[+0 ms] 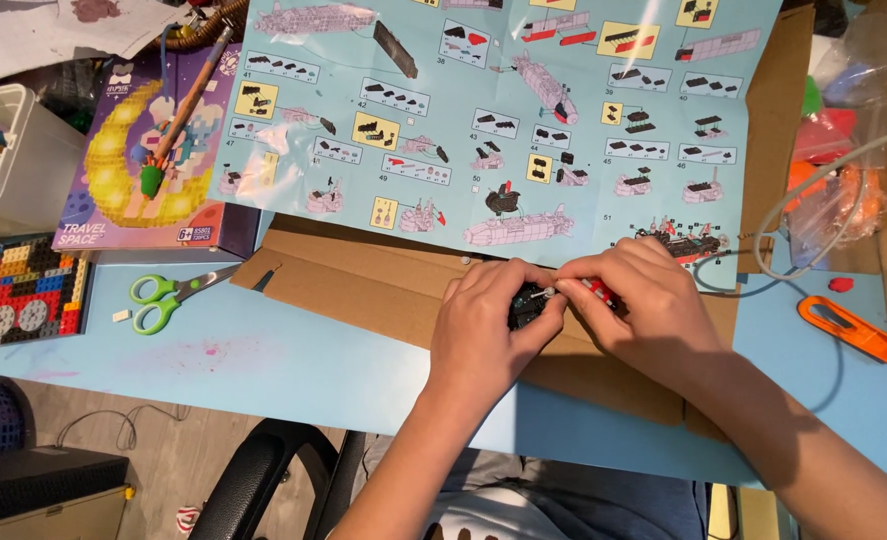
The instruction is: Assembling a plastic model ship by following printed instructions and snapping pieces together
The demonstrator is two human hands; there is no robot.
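A: What's in the hands?

B: A small black and red brick model (554,300), held over the flattened cardboard (384,285) on the blue tabletop (264,360). The left hand (489,330) cups its black end, fingers curled around it. The right hand (644,305) has thumb and forefinger pinched on a tiny pale piece at the top of the model.

A: How would you press such a piece well?

B: I'd judge it best to brace the model firmly from below with the cupping hand and push straight down, so nothing already fitted pops loose. Checking against the instruction sheet (504,120) just beyond would help.

A: Any containers around?

B: A white plastic bin (24,170) at far left holds loose coloured bricks. A clear plastic bag (844,190) at right holds orange and red bits; I can't tell what exactly. A purple toy box (154,150) lies closed with a pen-like stick (179,115) on it.

A: Other things?

B: Green scissors (164,295), an orange tool (854,332), and a small flat brick panel (36,290).
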